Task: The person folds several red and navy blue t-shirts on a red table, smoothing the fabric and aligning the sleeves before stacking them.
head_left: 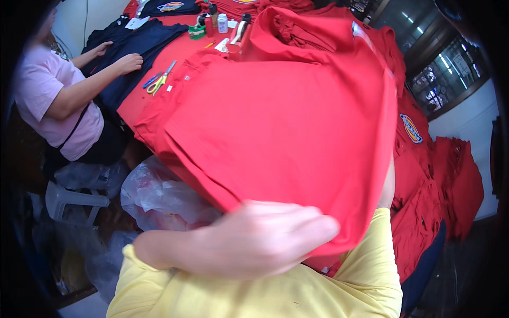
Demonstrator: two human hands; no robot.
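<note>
A large red garment [286,132] spreads in front of me, its right side lifted off the table and its near edge hanging by my chest. My left hand [270,233] is at that near edge, smeared by motion, so its grip on the cloth is unclear. Only a strip of my right forearm [389,185] shows beyond the garment's right edge. The cloth hides my right hand and whatever it touches.
Yellow-handled scissors [157,84] and a blue tool [151,79] lie on the red tabletop [172,53]. Several small bottles [222,24] stand at the back. A person [63,95] at left handles dark cloth [119,58]. Red garments [424,175] are heaped at right; a plastic bag [154,196] sits below.
</note>
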